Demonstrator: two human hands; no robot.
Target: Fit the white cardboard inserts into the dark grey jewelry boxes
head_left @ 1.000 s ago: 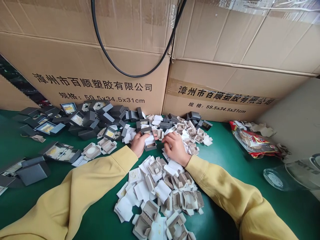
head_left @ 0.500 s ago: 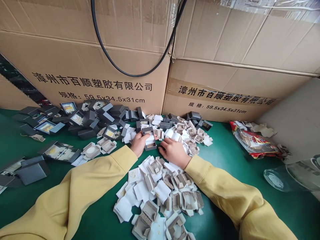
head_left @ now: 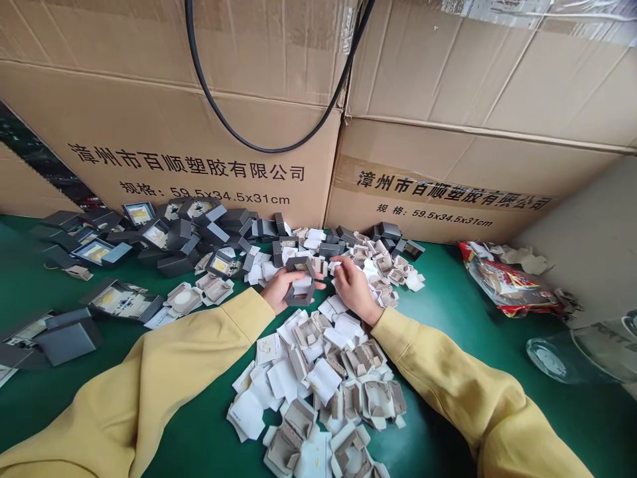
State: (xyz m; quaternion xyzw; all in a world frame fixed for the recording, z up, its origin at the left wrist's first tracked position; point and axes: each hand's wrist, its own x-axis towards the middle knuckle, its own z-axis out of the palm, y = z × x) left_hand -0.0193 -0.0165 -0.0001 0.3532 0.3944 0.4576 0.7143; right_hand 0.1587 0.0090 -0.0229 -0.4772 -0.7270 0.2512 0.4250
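My left hand (head_left: pixel 281 287) is closed around a small dark grey jewellery box (head_left: pixel 301 299), opened and tilted up over the middle of the table. Something white shows within its frame. To the right of the box, my right hand (head_left: pixel 354 287) is apart from it, fingers slightly bent and separated, with nothing visible in them. Beneath and in front of both hands lies a heap of white and grey card inserts (head_left: pixel 323 382), folded and loose. A second cluster of inserts (head_left: pixel 385 265) spreads just beyond my right hand.
Many dark grey boxes (head_left: pixel 176 255) are piled at the back left, with more grey boxes (head_left: pixel 70 337) nearer. Large cartons (head_left: pixel 209 119) wall off the back of the green table (head_left: pixel 448 318). A red food packet (head_left: pixel 507 282) and a clear glass vessel (head_left: pixel 552 358) stand right.
The box in my left hand has tilted more upright. My right hand has moved slightly right and away from it, its fingers lifting and opening.
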